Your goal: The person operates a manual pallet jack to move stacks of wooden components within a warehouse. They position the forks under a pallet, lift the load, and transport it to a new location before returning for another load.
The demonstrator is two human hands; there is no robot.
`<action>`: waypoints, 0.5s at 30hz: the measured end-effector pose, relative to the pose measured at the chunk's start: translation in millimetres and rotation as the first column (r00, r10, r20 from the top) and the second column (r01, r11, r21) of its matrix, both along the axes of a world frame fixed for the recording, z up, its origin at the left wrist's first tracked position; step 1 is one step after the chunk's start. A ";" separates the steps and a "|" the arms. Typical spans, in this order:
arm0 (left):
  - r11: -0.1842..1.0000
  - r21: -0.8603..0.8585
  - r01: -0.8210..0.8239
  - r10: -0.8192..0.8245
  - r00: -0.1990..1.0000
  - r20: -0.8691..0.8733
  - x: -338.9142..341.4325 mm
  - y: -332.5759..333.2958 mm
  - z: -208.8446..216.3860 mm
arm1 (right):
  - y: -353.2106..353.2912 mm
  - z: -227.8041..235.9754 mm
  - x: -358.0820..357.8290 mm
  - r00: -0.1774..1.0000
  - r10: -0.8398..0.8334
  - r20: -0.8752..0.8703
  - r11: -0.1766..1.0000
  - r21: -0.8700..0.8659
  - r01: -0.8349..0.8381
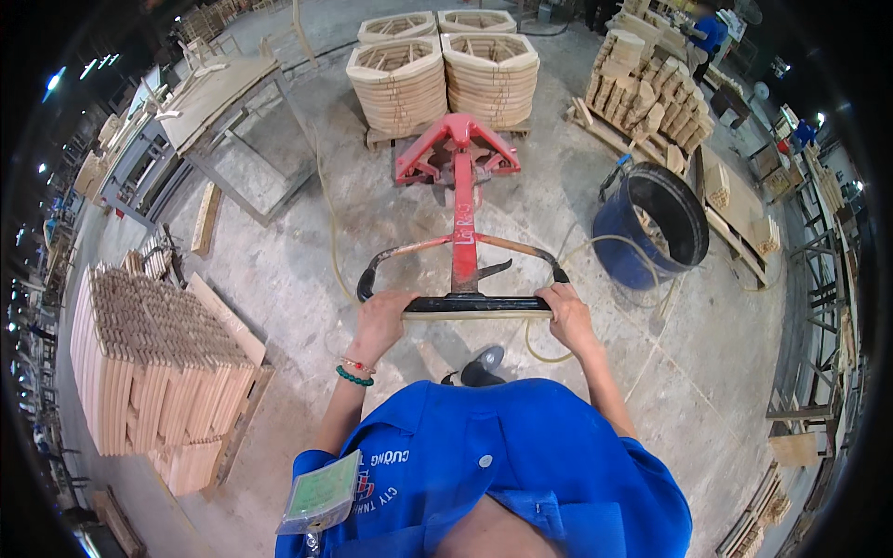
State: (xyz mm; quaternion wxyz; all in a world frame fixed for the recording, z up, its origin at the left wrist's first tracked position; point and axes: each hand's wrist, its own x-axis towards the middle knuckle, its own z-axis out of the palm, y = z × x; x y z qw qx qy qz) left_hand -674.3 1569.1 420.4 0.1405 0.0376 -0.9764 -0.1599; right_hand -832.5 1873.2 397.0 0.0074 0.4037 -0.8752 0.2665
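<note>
Both of my hands grip the black crossbar of a red pallet jack (463, 223). My left hand (384, 321) is wrapped round the bar's left end, with two bracelets on that wrist. Round the right end closes my right hand (566, 314). The jack's red shaft runs away from me to its body, which stands close against a pallet (377, 140). On that pallet sit several stacks of pale ring-shaped wooden frames (397, 88). The jack's forks are hidden.
A blue barrel (619, 244) with wood scraps stands to the right, a hose (335, 228) lies on the floor. Stacked wooden slats (172, 363) are at left, below a metal-framed table (219, 112). Wood pieces (642, 98) fill a pallet at far right, near a person in blue (712, 35).
</note>
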 end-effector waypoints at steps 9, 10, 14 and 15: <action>0.999 0.003 0.047 -0.046 0.950 0.308 71.9 -3.7 21.2 | 25.2 16.2 100.3 0.996 0.032 0.086 0.999 0.028 -0.035; 0.997 -0.032 0.068 -0.052 0.933 0.356 80.2 -4.1 20.8 | 26.3 17.5 106.0 0.995 0.047 0.087 0.999 0.014 -0.049; 1.000 0.001 -0.004 0.004 0.999 -0.035 96.9 19.3 36.0 | 35.0 34.1 110.6 0.990 0.032 0.135 0.999 0.036 -0.037; 0.995 0.080 -0.055 0.054 0.998 0.022 100.0 22.0 44.6 | 35.1 43.7 106.9 0.988 0.026 0.155 0.998 0.056 -0.035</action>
